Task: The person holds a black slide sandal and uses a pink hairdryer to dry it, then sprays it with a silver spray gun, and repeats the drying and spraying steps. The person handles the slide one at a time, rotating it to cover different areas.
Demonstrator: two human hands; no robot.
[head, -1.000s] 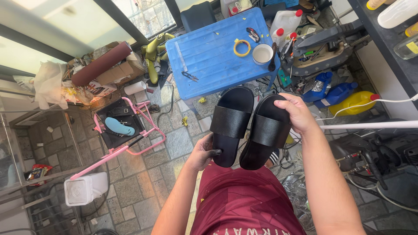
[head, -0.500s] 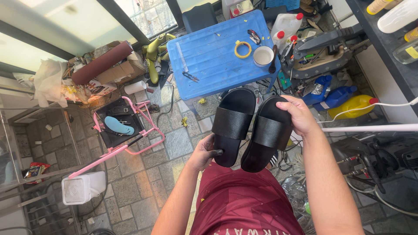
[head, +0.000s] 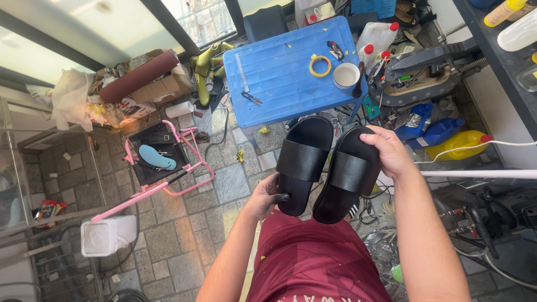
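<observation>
**Two black slides held side by side over your lap**

Your left hand [head: 267, 197] grips the heel end of the left-hand black slide sandal [head: 302, 162], fingers curled under the sole and the thumb pressed on the footbed near its lower edge. Your right hand [head: 391, 152] wraps the outer edge of the right-hand black slide sandal [head: 348, 174], fingers closed over its side at the level of the strap. Both hands are closed firmly on their sandals. The two sandals sit just beside each other, inner edges touching or nearly so, toes pointing away from you, straps facing up. They hang in the air above your knees and your dark red shorts [head: 319, 263], in front of the blue plastic table [head: 279, 72].

On that table lie a ring of yellow tape [head: 320, 65], a white cup [head: 345, 75] and a small pair of snips [head: 251, 99]. To the table's left, a pink metal stand [head: 168, 184] holds a black tray with a light blue insole [head: 156, 157] on it. A brown roll [head: 139, 76] rests on cardboard boxes further left. A white box [head: 107, 236] sits on the stone-tiled floor [head: 224, 184] near your left knee. To your right, a yellow bottle [head: 460, 144] and blue bottles [head: 433, 131] lie on the floor beside a grey press machine [head: 425, 72].
</observation>
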